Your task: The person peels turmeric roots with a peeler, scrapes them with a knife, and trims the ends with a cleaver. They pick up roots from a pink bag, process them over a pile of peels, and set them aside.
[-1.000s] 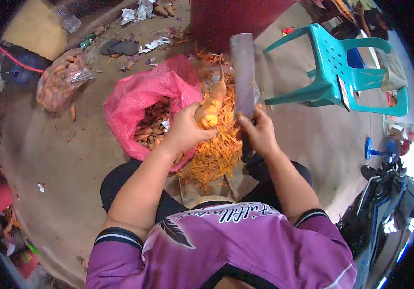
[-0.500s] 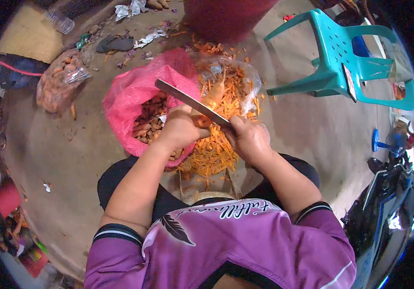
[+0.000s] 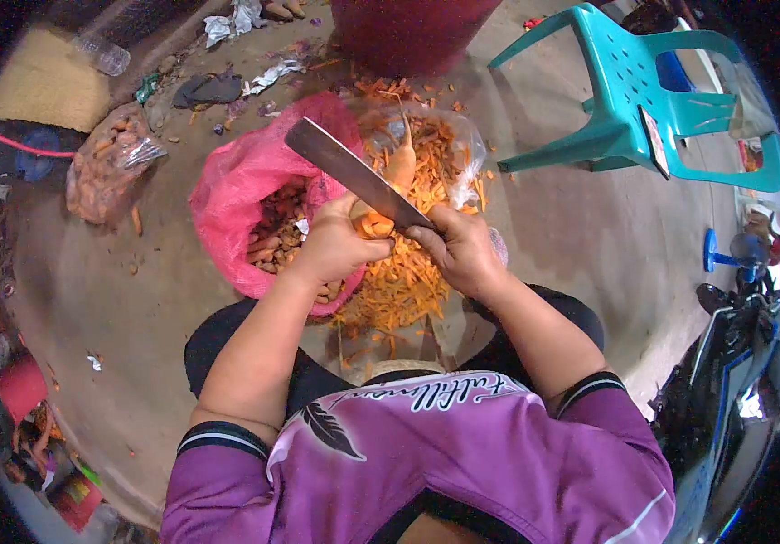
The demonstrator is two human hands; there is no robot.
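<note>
Left hand (image 3: pixel 338 240), grip closed round the cut orange end of a tapered root (image 3: pixel 400 169), its thin tip pointing away from the body; right hand (image 3: pixel 465 247), grip clamped on the near end of a broad knife (image 3: pixel 353 172), blade slanting across the root. Below, a heap of orange strips (image 3: pixel 408 288); left of it, open pink sack (image 3: pixel 227 177) of roots. Purple shirt (image 3: pixel 499 462) lettered "Fulfillment", upside down in this view.

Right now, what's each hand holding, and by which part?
The left hand holds a tapering orange root by its thick cut end; the right hand, a long dark metal knife by its near end.
</note>
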